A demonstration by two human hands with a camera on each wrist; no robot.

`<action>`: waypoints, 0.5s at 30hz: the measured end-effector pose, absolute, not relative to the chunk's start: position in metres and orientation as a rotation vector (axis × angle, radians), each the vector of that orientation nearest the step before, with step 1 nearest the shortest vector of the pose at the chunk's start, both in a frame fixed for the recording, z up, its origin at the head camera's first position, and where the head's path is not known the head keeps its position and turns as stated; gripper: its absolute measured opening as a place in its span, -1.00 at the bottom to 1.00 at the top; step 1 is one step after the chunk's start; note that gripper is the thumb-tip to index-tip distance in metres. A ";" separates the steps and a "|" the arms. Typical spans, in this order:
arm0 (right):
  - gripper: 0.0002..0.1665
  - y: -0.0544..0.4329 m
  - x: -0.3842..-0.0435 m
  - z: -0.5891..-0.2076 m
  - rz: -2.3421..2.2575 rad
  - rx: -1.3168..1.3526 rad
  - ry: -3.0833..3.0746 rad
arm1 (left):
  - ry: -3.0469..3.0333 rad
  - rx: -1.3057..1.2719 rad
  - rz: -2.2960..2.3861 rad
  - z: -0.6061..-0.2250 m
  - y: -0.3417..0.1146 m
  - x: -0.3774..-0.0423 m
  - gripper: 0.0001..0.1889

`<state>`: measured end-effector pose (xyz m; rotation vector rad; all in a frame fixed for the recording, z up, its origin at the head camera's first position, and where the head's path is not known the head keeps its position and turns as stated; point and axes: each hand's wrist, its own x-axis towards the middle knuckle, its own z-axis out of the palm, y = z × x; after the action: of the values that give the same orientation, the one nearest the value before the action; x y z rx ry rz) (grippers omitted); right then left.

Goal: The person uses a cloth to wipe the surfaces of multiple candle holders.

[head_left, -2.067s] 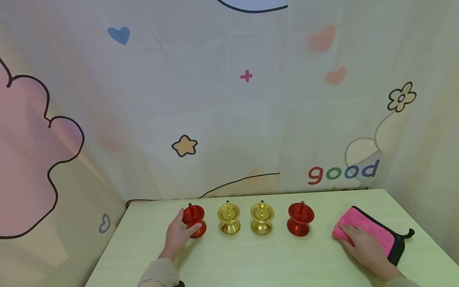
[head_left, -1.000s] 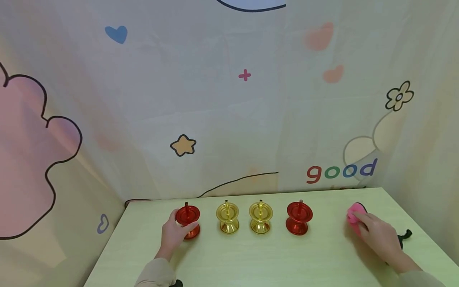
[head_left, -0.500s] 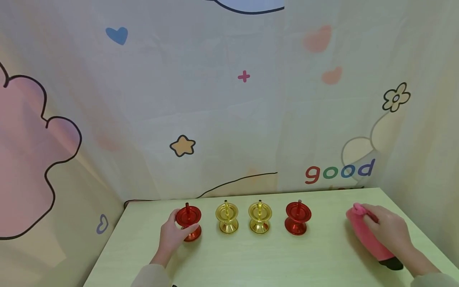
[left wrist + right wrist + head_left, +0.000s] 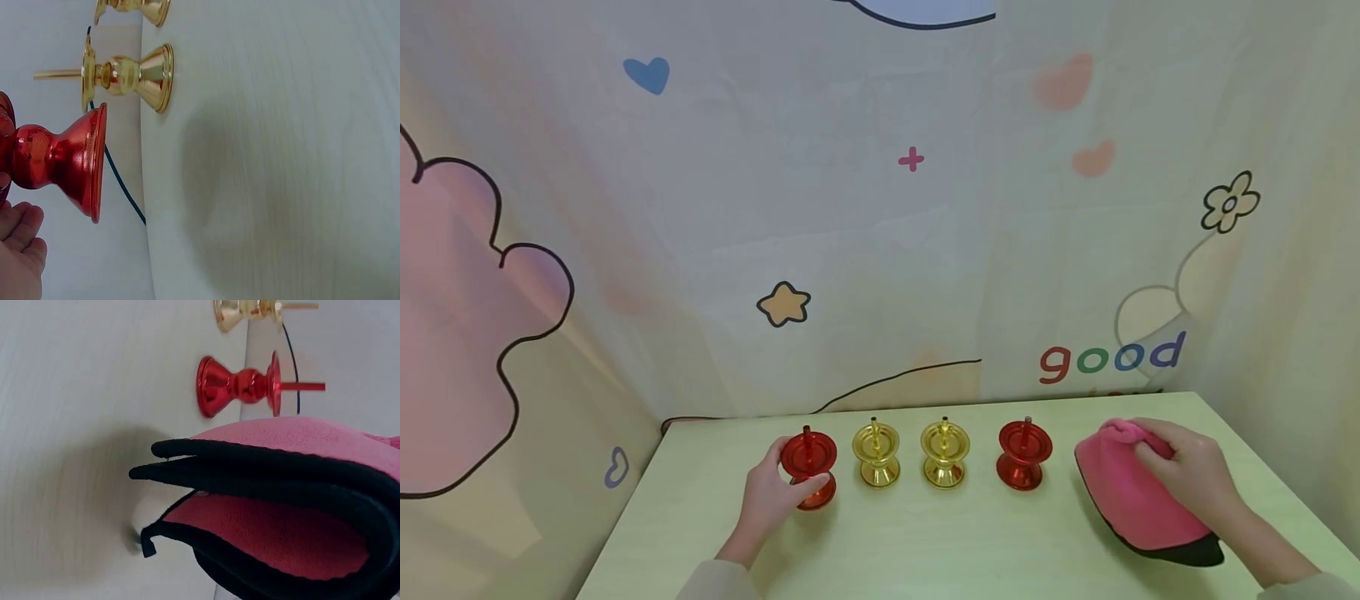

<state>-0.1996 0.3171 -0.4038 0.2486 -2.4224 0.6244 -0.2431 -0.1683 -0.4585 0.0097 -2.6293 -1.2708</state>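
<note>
Left hand [image 4: 771, 492]: clamped on a glossy red metallic stand [image 4: 822, 454] with a round dished top, narrow waist, flared foot and upright central pin. Thumb crosses the near side at the waist; fingers go behind, partly hidden. Stand is roughly upright. In the left wrist view its foot is off the pale, faintly wood-grained counter [image 4: 955, 542], with a soft shadow on the surface.

Right hand [image 4: 1195, 471]: pinching a pink plush cloth with black edging [image 4: 1131, 492] by its upper part, where it is gathered at the fingertips. Cloth hangs below and to the left of this hand. Right wrist view: black-edged folds spread apart, pink inner face showing, cloth above the counter with a shadow beneath.

Between the 2 hands, 3 further stands of like shape, all upright on the counter, apart from each other. Just right of the left hand's stand: shiny gold metallic stand [image 4: 879, 472]. Next toward the right hand: 2nd gold stand [image 4: 944, 472]. Nearest to the right hand, left of the cloth and not touching it: 2nd red stand [image 4: 1020, 472].

Beyond both hands: pale fabric backdrop [image 4: 850, 208] printed with hearts, a star, a flower and "good". Light sleeves [image 4: 718, 581] at both wrists.
</note>
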 end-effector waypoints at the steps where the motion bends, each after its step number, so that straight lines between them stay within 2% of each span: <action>1: -0.69 0.314 -0.199 -0.403 0.636 0.253 -2.423 | -2.624 -0.003 -1.281 -0.458 -0.167 -0.242 -0.21; 7: -0.69 0.298 -0.197 -0.394 0.733 0.260 -2.449 | -2.601 -0.066 -1.335 -0.455 -0.158 -0.236 -0.18; 15: -0.71 0.278 -0.195 -0.387 0.852 0.298 -2.446 | -2.602 -0.188 -1.306 -0.453 -0.143 -0.229 -0.25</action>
<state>-0.1951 0.2778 -0.3868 0.2980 -2.4456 0.8522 -0.2290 -0.1434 -0.4530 -0.1881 -2.6024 -1.3056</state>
